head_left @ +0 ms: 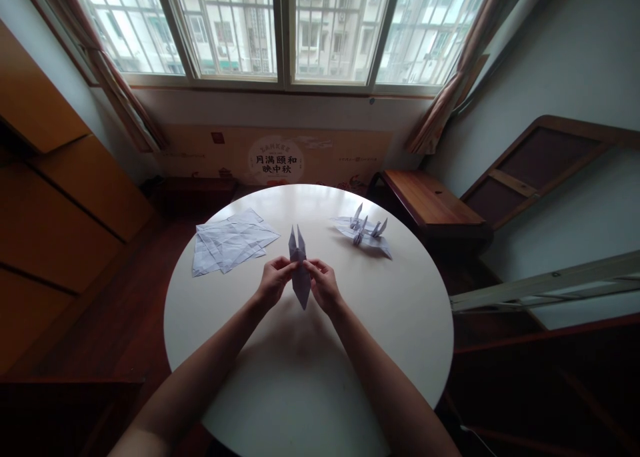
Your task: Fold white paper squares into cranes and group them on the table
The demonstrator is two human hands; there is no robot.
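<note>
Between my two hands, above the middle of the round white table (280, 390), is a folded paper piece (301, 287), long and narrow. Two thin points stick up at its far end, and a single broad point faces me. My left hand (274, 280) pinches its left edge, and my right hand (324, 284) pinches the right edge. Both sets of fingers are closed near its middle. Farther left lies an overlapping pile of creased paper sheets (233, 240). To the right, several folded paper cranes (360, 229) rest on or beside flat pieces of paper.
Behind the table, a printed board (320, 154) leans under a barred window (285, 30). A wooden bench (433, 197) stands at the back right. Wooden cabinets (60, 197) line the left side, and a pale rail (545, 280) reaches toward the table's right edge.
</note>
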